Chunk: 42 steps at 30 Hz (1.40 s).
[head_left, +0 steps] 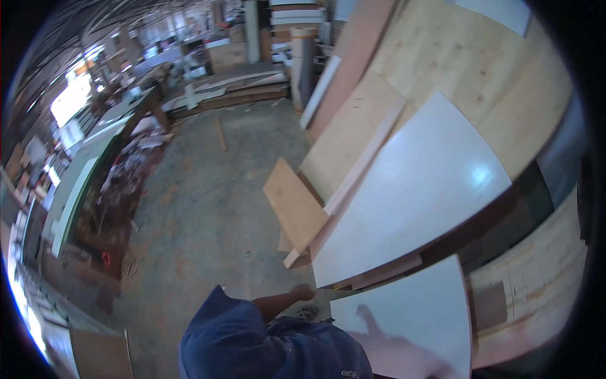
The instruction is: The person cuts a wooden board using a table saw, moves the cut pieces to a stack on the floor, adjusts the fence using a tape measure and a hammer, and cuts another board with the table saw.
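Note:
My left arm reaches out from a blue sleeve, and my left hand (303, 292) is small and blurred beside the lower corner of a large white panel (416, 183). Its fingers are not clear, and I cannot tell whether it touches or holds anything. A second white panel (410, 290) stands close at my right, with a dark arm-and-hand shape, a shadow or reflection, across its face. My right hand is out of sight. Below my left hand part of a shoe (308, 312) shows.
Large plywood sheets (467, 63) lean along the right. A short wooden board (293, 202) rests tilted against them. On the concrete floor (189, 208) lies a wooden strip (220, 134). A long green-edged bench (85, 170) runs along the left, with scraps beneath. Stacked boards (233, 95) lie at the back.

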Available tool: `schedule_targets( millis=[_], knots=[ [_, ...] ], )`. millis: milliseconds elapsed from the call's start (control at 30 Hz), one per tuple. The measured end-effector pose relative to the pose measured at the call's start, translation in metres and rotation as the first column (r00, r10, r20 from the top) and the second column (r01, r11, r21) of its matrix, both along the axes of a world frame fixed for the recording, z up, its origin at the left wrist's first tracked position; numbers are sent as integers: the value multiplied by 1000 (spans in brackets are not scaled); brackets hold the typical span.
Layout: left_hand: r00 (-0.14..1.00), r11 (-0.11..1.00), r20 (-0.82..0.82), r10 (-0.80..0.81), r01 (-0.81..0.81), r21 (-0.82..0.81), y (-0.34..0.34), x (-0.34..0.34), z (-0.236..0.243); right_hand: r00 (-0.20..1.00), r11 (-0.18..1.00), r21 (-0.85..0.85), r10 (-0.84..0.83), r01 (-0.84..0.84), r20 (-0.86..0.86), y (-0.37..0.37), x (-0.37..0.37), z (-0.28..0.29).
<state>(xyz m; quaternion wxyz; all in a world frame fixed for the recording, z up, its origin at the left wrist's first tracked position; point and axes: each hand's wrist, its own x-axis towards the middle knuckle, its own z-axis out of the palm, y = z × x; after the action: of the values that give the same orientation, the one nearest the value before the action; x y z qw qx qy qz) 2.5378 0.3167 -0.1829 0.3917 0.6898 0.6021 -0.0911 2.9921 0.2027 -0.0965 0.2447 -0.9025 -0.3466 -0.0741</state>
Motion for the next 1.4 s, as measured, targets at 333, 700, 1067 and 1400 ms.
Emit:
schedule_targets(
  millis=[333,700,1067,1400],
  knots=[
    [466,374,54,883,-630,-681,-282,-103,156,897,865,-238,417,-442,-148,52,-81,-57],
    [114,729,976,185,-682,-58,-213,-223,455,255,7,-506,870,-863,-423,90,-265,-122],
    [-180,443,534,-826,-793,418,-329,-351,567,5,168,75,429,-983,-903,118,-623,7],
    [-191,427,499,-845,-803,416,-330,-492,521,107,-634,-708,717,-311,-689,168,-621,-145]
  ],
)
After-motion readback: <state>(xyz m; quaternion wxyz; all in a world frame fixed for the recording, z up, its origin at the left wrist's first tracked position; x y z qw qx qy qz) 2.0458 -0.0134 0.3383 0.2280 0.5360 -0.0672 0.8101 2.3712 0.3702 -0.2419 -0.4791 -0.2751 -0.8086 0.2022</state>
